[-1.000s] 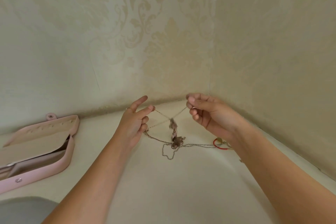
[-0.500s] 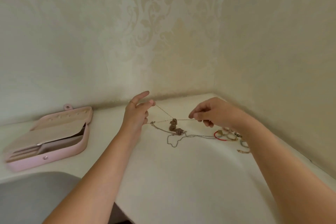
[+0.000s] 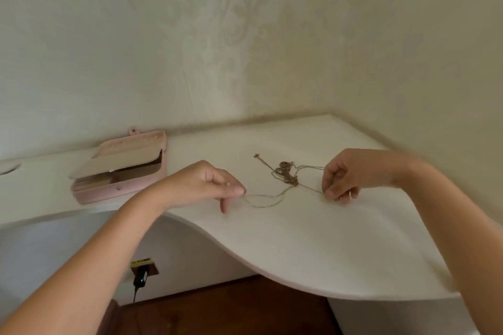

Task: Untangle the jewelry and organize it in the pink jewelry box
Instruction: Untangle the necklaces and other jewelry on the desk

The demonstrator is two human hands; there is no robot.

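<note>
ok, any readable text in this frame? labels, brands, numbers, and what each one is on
No text can be read.
Yellow sticker above the black charger under the desk: dark marks, too small and blurred to read.
Black charger: a green light, no legible print.
Pink jewelry box: no lettering visible.
Tangled chains and wallpaper: no words, only a pattern on the wall.

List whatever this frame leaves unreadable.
Head view only:
- Chains: how many there are, too small and knotted together.
- Box: its contents, hidden by its inner flap.
- Right hand: where it pinches the chains, hidden behind its curled fingers.
</note>
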